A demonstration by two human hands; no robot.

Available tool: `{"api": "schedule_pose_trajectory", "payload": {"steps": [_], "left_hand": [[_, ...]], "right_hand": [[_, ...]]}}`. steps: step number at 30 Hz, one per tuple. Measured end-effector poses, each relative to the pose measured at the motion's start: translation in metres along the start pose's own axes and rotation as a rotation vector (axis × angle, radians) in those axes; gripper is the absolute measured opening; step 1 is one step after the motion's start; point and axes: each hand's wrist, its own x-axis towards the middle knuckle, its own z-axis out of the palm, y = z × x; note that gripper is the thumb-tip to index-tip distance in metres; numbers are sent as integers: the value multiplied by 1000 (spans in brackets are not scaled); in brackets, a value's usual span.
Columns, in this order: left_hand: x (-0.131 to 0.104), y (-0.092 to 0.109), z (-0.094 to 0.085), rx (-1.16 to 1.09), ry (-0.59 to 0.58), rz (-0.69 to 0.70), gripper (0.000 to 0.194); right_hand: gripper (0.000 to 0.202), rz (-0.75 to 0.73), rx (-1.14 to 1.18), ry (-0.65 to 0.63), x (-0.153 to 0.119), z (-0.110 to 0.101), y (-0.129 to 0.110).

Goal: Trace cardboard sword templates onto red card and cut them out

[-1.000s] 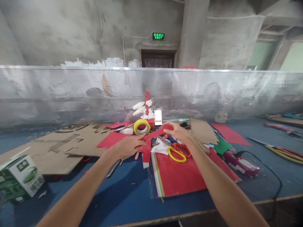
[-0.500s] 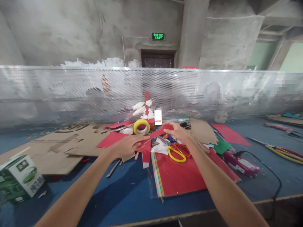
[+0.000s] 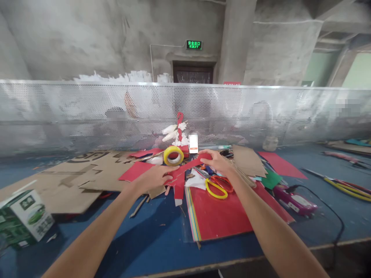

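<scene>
A long red paper strip [image 3: 189,165] stretches between my two hands above the cluttered table. My left hand [image 3: 155,176] is closed on its lower left end, thumb and fingers pinching it. At the upper right end, my right hand [image 3: 218,162] grips the strip with bent fingers. Just behind it stands a roll of yellow tape [image 3: 166,156]. Scissors with yellow and red handles [image 3: 216,189] lie below my right hand, partly over a stack of red paper [image 3: 218,216]. Another red piece [image 3: 179,187] hangs or lies under the strip; which one I cannot tell.
Cardboard sheets [image 3: 107,175] cover the left side, with a green and white box [image 3: 29,218] in front. A red figure with white flowers [image 3: 180,131] and a phone [image 3: 193,143] stand at the back. To the right are a purple corded device [image 3: 295,200] and more scissors [image 3: 336,183].
My left hand has moved slightly left along the strip's end, and a little more of the red paper shows beside its fingers. My right hand stays almost still.
</scene>
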Motion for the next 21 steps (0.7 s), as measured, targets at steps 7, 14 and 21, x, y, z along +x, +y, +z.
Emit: {"api": "schedule_pose_trajectory", "payload": {"steps": [7,14,21], "left_hand": [[2,2,-2,-16,-16,14,46],[1,-4,1,-42,-24,50,53],[1,-11,0,-21,-22,107,38]], "right_hand": [[37,-14,14,-16,2,-1,7],[30,13,196,-59,6,-5,14],[24,50,384,-35,9,-13,18]]}}
